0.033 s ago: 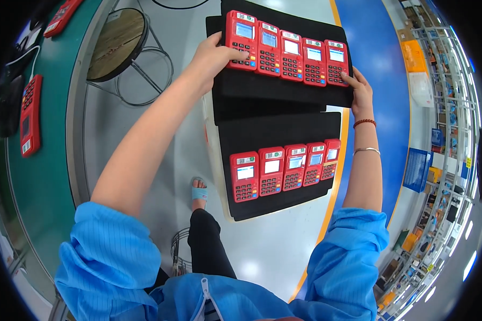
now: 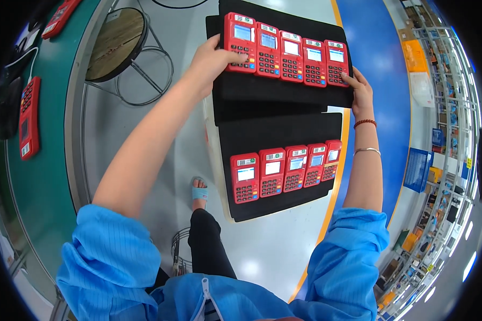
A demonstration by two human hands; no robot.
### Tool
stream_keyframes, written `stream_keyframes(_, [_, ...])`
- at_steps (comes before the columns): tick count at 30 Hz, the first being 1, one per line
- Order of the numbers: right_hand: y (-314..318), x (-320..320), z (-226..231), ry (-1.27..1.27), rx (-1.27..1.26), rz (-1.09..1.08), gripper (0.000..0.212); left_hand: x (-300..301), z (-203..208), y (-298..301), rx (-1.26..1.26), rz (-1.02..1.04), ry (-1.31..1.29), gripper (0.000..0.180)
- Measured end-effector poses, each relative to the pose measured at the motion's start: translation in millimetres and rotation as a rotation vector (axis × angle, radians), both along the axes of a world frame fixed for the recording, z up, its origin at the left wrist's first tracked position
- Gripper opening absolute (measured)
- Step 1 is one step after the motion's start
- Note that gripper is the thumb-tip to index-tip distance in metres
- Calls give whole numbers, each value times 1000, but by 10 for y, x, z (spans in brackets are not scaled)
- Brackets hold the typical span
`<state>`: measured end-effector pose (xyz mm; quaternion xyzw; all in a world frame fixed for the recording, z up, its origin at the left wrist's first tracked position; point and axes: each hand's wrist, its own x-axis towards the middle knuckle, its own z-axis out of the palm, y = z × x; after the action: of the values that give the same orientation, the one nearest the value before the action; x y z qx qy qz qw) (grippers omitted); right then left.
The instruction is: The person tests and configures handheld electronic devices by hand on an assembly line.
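Note:
Several red payment terminals (image 2: 291,56) stand side by side in a row over a black board or mat (image 2: 284,97). My left hand (image 2: 209,61) closes on the leftmost terminal (image 2: 241,43), thumb across its keypad and fingers at its outer side. At the other end my right hand (image 2: 360,88) grips the rightmost terminal (image 2: 336,63), its thumb on the lower keypad. Some fingertips of both hands are hidden. Closer to me, a second row of red terminals (image 2: 272,170) lies on another black mat (image 2: 278,128). Screens in both rows are lit.
On the left, a green workbench (image 2: 51,176) carries another red terminal (image 2: 30,119) with a white cable. A round wooden-topped stool (image 2: 115,45) stands beside it. Shelving with parts (image 2: 450,107) and a blue crate (image 2: 416,170) are on the right.

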<state>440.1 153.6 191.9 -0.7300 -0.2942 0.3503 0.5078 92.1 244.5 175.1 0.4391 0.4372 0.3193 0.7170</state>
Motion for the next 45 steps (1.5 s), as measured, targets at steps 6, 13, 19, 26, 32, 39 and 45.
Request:
stream_keyframes(6, [-15,113,-63,30,-71,2,63,-104,-147,-183,-83,88,-44,65])
stream_keyframes(13, [98,86,-171,2,-191,19,62,-36,-297,-198,118,153,105,59])
stream_keyframes(19, [157,10,-162,-96,-323,28,63,-75,-356,-257,213,185,267,66])
stream_keyframes(26, [183,7,-210,-169,-334,12,82,-98,-380,-308,185,230,282,72])
stream_keyframes(32, [147,-15,-190,-243,-321,-25,85,-140,-381,-363,125,231,250,75])
stream_keyframes(39, [129,-40,-190,-372,-261,-118,78,-221,-405,-449,56,276,253,75])
stream_keyframes(45, [-82,-583,121,-453,131,-117,34,-349,-372,-794,-56,428,113,58])
